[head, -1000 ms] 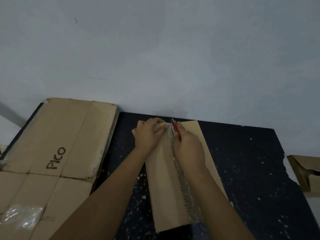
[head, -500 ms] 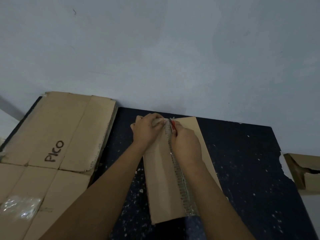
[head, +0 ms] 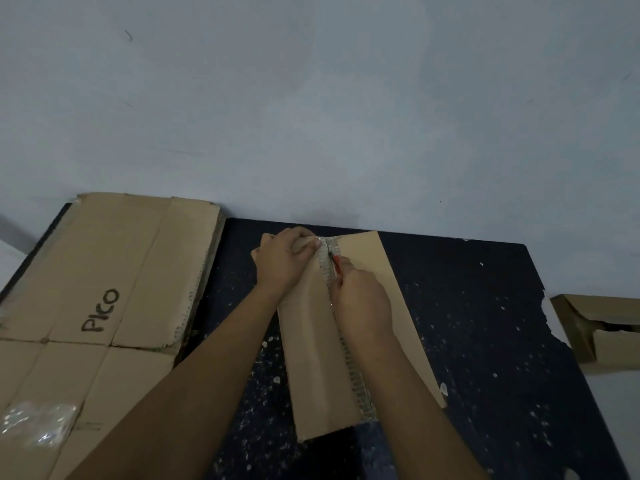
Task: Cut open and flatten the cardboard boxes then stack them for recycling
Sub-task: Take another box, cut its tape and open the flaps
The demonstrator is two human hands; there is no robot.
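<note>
Both bare forearms reach forward from below, converging toward the middle. The left hand (head: pixel 282 259) lies knuckles up at the far end, fingers curled over and thumb tucked in a grip. The right hand (head: pixel 363 299) sits just behind it and slightly nearer, wrist straight, fingers bunched in a pinching grip. The two hands nearly touch.
</note>
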